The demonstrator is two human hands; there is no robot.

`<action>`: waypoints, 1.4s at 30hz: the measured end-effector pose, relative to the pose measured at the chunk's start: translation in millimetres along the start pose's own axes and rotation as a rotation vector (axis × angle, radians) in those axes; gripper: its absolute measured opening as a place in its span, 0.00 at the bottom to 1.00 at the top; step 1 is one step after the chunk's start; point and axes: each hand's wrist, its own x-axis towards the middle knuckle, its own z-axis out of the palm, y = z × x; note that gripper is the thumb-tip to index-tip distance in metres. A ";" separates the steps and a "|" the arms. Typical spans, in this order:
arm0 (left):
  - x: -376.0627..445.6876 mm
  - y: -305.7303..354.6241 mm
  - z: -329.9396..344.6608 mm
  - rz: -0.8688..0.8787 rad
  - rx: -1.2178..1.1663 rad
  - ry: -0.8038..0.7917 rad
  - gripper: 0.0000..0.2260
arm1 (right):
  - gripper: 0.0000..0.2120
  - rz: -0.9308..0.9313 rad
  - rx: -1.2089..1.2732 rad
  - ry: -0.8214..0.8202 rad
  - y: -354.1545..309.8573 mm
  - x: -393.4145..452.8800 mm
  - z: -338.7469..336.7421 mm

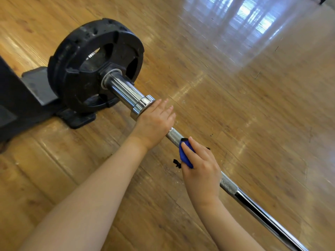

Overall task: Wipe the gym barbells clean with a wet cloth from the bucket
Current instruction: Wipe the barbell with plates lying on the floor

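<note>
A chrome barbell (229,185) runs from the upper left to the lower right corner, with a black weight plate (78,57) on its thick sleeve (125,89). My left hand (154,122) lies over the bar just below the sleeve's collar, its fingers straight and pointing up. My right hand (201,167) grips a blue cloth (184,154) wrapped around the knurled part of the bar. Black frayed ends of the cloth hang below the bar. No bucket is in view.
The plate leans beside a dark metal stand base (27,98) at the left. Shiny wooden floor (235,87) spreads all around, with window glare at the top right.
</note>
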 end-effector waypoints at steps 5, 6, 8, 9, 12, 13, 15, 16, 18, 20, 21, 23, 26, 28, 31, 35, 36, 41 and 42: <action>21.4 -2.4 -26.8 0.074 -0.020 -0.303 0.09 | 0.21 -0.018 -0.011 -0.007 -8.7 15.9 9.5; 26.9 -2.8 -30.8 0.053 -0.020 -0.424 0.10 | 0.21 -0.043 -0.020 -0.027 -10.8 19.3 12.1; 30.0 -3.4 -38.4 0.050 -0.005 -0.484 0.11 | 0.21 -0.095 -0.037 -0.067 -12.3 22.5 15.2; 30.3 -3.3 -35.7 0.054 -0.003 -0.459 0.12 | 0.20 -0.119 -0.036 -0.073 -10.6 20.9 13.7; 16.6 -5.1 -13.3 0.063 -0.001 -0.327 0.14 | 0.16 -0.153 -0.022 -0.038 3.7 7.2 3.0; 10.1 -5.3 -7.7 0.054 0.004 -0.231 0.16 | 0.15 -0.146 -0.022 -0.023 8.7 2.0 -0.5; -0.8 -4.5 -3.9 0.032 -0.006 -0.037 0.18 | 0.13 -0.127 -0.023 0.015 14.3 -5.7 -4.2; -5.2 -3.0 -0.9 0.016 0.003 0.044 0.19 | 0.12 -0.124 -0.028 0.037 14.1 -7.1 -3.4; -8.7 0.3 5.5 -0.013 0.037 0.126 0.19 | 0.12 -0.138 -0.040 0.053 6.7 -1.9 2.7; -5.1 0.7 5.2 -0.009 0.069 0.135 0.18 | 0.12 -0.169 -0.039 0.027 -6.0 10.6 13.3; -2.2 0.2 5.3 0.001 0.067 0.119 0.17 | 0.11 -0.176 -0.033 0.009 -11.4 17.0 18.1; 2.9 -1.4 1.8 0.035 0.035 0.069 0.10 | 0.11 -0.173 -0.020 -0.012 -13.3 22.3 21.7; 5.7 -4.1 -3.2 0.073 -0.046 -0.033 0.08 | 0.13 -0.173 -0.009 -0.011 1.7 10.3 8.8; 10.7 -3.8 -16.9 0.126 -0.117 -0.168 0.08 | 0.12 -0.165 -0.016 0.008 11.3 0.3 -1.9; 21.5 -4.1 -27.9 0.091 -0.042 -0.396 0.08 | 0.13 -0.108 -0.033 0.029 11.4 -2.2 -5.9; 11.5 -3.2 -17.1 0.092 -0.013 -0.199 0.09 | 0.20 -0.109 -0.012 -0.033 -8.4 20.6 11.5; 7.4 -3.3 -9.4 0.055 -0.053 -0.102 0.12 | 0.20 -0.117 0.000 -0.051 -12.6 26.0 15.2; -2.6 0.2 3.9 0.043 -0.067 0.153 0.18 | 0.14 -0.109 0.010 -0.019 5.5 4.4 -2.8; -4.0 -0.3 3.2 0.029 -0.056 0.157 0.19 | 0.14 -0.103 0.000 0.000 9.6 -2.4 -8.0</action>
